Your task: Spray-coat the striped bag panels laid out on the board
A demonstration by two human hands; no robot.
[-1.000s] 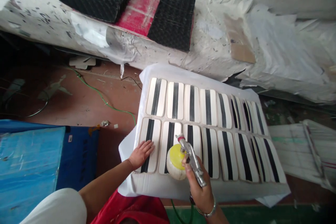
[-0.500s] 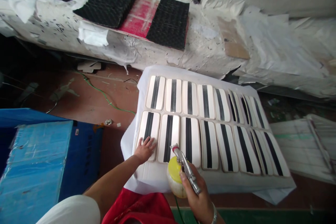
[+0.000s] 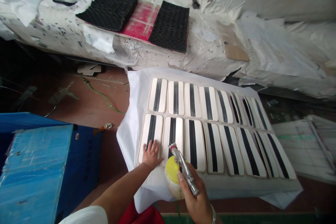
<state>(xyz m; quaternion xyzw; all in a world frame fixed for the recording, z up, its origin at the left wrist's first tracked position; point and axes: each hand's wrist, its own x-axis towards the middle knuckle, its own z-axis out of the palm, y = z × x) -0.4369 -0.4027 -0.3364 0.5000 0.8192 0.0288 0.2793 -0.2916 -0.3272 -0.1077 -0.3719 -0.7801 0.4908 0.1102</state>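
My right hand (image 3: 197, 192) is closed round a metal spray gun (image 3: 184, 168) with a yellow-lidded cup (image 3: 172, 175) hanging under it. The gun's nozzle points away from me, over a white panel with a black stripe (image 3: 172, 131). Spread flat, my left hand (image 3: 151, 154) rests on the lower part of the nearest-left striped panel (image 3: 151, 126), fingers apart and nothing in them. Several more such panels (image 3: 193, 143) lie in two rows on a white cloth-covered table (image 3: 152, 185). Toward the right, some panels overlap.
Behind the table, a long paper-covered bench (image 3: 204, 52) carries stacks of black textured sheets (image 3: 170, 26) on a red board (image 3: 141, 19). A blue box (image 3: 39, 161) stands at left. A green hose (image 3: 101, 92) crosses the floor, and a white slatted frame (image 3: 304, 150) sits at right.
The cloth's left edge has shifted outward and the panels sit slightly lower and to the right in view. My left hand has moved a little right on its panel, fingers now pointing more straight ahead.
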